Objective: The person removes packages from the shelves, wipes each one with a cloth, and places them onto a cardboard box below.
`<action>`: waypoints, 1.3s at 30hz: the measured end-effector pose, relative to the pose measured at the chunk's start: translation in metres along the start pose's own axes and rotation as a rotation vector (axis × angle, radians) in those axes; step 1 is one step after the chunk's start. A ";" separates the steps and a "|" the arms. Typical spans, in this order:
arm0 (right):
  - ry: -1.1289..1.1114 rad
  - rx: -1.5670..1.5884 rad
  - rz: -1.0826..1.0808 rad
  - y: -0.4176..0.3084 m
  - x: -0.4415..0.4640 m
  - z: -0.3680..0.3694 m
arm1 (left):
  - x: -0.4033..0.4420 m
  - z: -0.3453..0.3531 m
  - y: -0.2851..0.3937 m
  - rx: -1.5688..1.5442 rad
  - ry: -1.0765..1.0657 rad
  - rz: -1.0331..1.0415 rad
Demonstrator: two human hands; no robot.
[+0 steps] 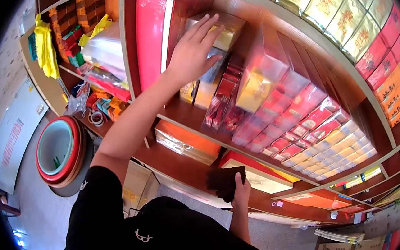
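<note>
My left hand point(193, 53) reaches up to the shelf, its fingers stretched out and the thumb apart. It lies over a clear-sided box with a gold top point(229, 34); whether the fingertips touch it I cannot tell. Left of this hand stands a large red box point(149, 37) with a white stripe. Lower down, my right hand point(241, 191) is closed around a bunched dark brown cloth point(226, 182), held in front of the lower shelf. To the right of my left hand are red packets point(219, 98) and a yellow packet in clear wrapping point(258, 89).
Stacked red and gold packs point(314, 128) fill the middle shelf. Gold and orange packs point(398, 90) line the shelf above. An orange box point(186, 142) sits below. Nested basins point(40, 151) stand on the floor at left, near a cardboard box point(135, 186).
</note>
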State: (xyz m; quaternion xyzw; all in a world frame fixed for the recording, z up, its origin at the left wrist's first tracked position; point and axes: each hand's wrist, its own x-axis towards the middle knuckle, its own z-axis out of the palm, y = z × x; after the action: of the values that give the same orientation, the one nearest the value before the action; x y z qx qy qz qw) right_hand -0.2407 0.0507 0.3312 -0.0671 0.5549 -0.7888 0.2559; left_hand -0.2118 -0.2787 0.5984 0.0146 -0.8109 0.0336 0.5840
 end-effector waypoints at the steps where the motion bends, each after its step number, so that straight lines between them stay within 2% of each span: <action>1: -0.010 0.046 0.008 0.002 0.000 0.010 | 0.011 0.009 -0.016 0.087 -0.031 0.056; 2: -0.003 0.047 -0.002 0.006 0.003 0.013 | 0.016 0.015 -0.025 0.078 -0.024 0.061; 4: -0.057 -0.014 0.032 0.022 0.010 0.017 | 0.019 0.026 -0.040 0.140 -0.305 -0.022; 5: -0.041 -0.011 0.004 0.026 0.011 0.023 | 0.019 0.025 -0.040 0.143 -0.203 0.071; 8: -0.008 0.065 0.002 0.026 0.010 0.036 | 0.015 0.017 -0.036 0.171 -0.196 0.085; 12: 0.016 0.165 0.110 0.001 0.008 0.052 | 0.018 0.010 -0.044 0.114 -0.176 0.170; 14: -0.121 0.272 0.081 -0.009 0.011 0.057 | 0.022 0.007 -0.053 0.071 -0.153 0.276; 15: -0.117 0.278 0.074 -0.016 0.013 0.062 | 0.023 0.002 -0.051 0.018 -0.117 0.292; 18: -0.228 0.403 -0.062 -0.038 0.008 0.082 | 0.012 -0.027 -0.027 -0.015 -0.057 0.274; 20: -0.243 0.472 -0.270 -0.048 -0.002 0.099 | -0.004 -0.052 -0.008 0.017 0.009 0.281; 22: -0.272 0.476 -0.321 -0.044 -0.009 0.110 | -0.027 -0.078 0.004 -0.074 0.244 0.240; 24: -0.685 0.470 -0.719 -0.028 -0.010 0.121 | -0.061 -0.107 0.023 -0.149 0.374 0.146; 26: -0.268 0.365 -0.329 -0.029 -0.035 0.149 | -0.102 -0.108 0.044 -0.436 0.530 -0.061; 28: -0.618 -0.811 -1.571 -0.020 -0.021 0.168 | -0.140 -0.113 0.068 -0.713 0.632 -0.240; 29: -0.507 -0.957 -1.754 -0.015 -0.025 0.179 | -0.166 -0.126 0.081 -0.921 0.560 -0.536; 30: -0.449 -1.026 -1.838 -0.016 -0.033 0.187 | -0.188 -0.137 0.090 -1.119 0.471 -0.840; 31: -0.386 -1.090 -1.924 -0.017 -0.041 0.196 | -0.203 -0.141 0.090 -1.106 0.472 -0.842; 34: -0.099 -1.232 -1.373 -0.039 -0.051 0.214 | -0.227 -0.150 0.091 -1.123 0.457 -0.966; 36: -0.069 -0.812 -1.339 -0.058 -0.037 0.228 | -0.224 -0.164 0.096 -1.076 0.462 -0.952; 37: -0.076 -0.816 -1.335 -0.052 -0.041 0.230 | -0.224 -0.164 0.097 -1.049 0.515 -0.954; 39: -0.176 -1.055 -1.516 -0.030 -0.058 0.238 | -0.222 -0.168 0.089 -1.136 0.598 -1.000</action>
State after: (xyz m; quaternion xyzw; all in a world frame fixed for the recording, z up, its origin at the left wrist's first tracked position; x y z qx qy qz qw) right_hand -0.1077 -0.1136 0.4578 -0.5795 0.6283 -0.3827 -0.3508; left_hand 0.0119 -0.1813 0.4378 0.0669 -0.4116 -0.6452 0.6402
